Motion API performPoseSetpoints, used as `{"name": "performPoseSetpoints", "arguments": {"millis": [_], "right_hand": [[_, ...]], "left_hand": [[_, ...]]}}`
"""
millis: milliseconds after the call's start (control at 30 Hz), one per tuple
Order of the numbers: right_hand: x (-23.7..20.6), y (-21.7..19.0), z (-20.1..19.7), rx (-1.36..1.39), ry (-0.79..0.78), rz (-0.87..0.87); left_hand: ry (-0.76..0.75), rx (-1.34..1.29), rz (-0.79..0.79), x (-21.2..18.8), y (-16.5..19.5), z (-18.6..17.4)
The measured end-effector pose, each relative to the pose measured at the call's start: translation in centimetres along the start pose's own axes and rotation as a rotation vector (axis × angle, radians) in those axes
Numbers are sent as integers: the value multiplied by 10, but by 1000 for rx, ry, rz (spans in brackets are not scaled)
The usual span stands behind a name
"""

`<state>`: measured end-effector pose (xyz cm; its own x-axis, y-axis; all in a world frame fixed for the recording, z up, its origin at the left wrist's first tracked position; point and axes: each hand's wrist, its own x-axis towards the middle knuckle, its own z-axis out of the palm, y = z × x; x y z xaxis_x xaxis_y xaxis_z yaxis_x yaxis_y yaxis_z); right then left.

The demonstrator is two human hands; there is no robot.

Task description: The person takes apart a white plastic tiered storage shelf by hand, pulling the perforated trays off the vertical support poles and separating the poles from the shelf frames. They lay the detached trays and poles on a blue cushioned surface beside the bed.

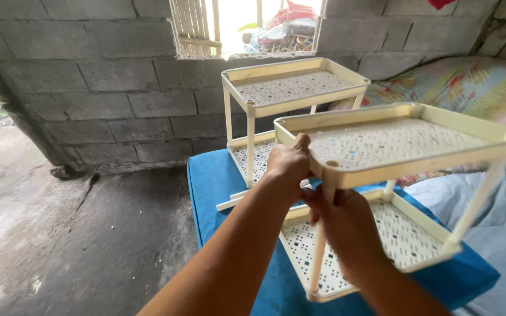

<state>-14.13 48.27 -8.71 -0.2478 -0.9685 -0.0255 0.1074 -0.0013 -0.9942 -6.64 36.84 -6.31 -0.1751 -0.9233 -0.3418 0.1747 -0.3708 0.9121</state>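
A cream plastic two-tier rack [393, 140] with perforated shelves stands tilted on a blue cushion [218, 181]. My left hand [288, 164] grips the near left rim of its top shelf. My right hand [341, 219] is closed around the front corner post [318, 257] just below that shelf. A second, similar cream rack [291, 88] stands behind it, against the wall. A loose cream post [232, 202] lies on the cushion beside that rack.
A grey block wall [106, 88] with a window opening [247, 26] rises behind. Bare concrete floor [77, 234] spreads to the left. A floral mattress [469, 82] and pale blue cloth [499, 216] lie to the right.
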Motion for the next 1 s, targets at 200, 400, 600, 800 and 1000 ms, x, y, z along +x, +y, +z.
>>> {"name": "performPoseSetpoints", "arguments": {"millis": [200,400,600,800,1000], "right_hand": [[0,5,14,-348,253,-463],[20,-8,-22,295,-359,96],[-2,-11,-4,43,-74,-27],[-9,3,17,-331,274,-424],[11,-17,-5,151,-314,66]], "left_hand": [[20,12,38,-2,15,12],[-7,29,18,-5,10,8],[24,29,77,-5,4,-2],[-25,-36,118,-11,9,4],[40,82,38,-11,13,-8]]}}
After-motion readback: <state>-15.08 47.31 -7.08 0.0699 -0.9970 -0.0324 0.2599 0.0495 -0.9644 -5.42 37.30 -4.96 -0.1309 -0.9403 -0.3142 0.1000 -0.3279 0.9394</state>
